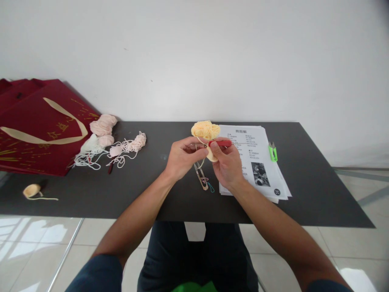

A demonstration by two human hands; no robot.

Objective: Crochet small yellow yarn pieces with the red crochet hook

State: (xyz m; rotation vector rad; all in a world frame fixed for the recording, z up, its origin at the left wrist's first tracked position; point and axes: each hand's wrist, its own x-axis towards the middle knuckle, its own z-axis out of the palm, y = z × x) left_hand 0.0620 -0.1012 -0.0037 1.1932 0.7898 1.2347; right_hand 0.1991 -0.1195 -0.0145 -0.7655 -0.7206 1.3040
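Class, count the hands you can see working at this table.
2. The left hand is above the table, fingers pinched; the right hand, beside it, grips a red-handled hook. No other hands show.

light: bright, even, diffuse daylight; shadows soft. glare: pale window patches on floor tiles (33,235), lower left. wall (194,48): white, mildly washed. left hand (182,158), right hand (226,164), crochet hook (220,143): sharp, unblurred. print on paper sheets (258,162): too small to read. corners: darkened, slightly bent.
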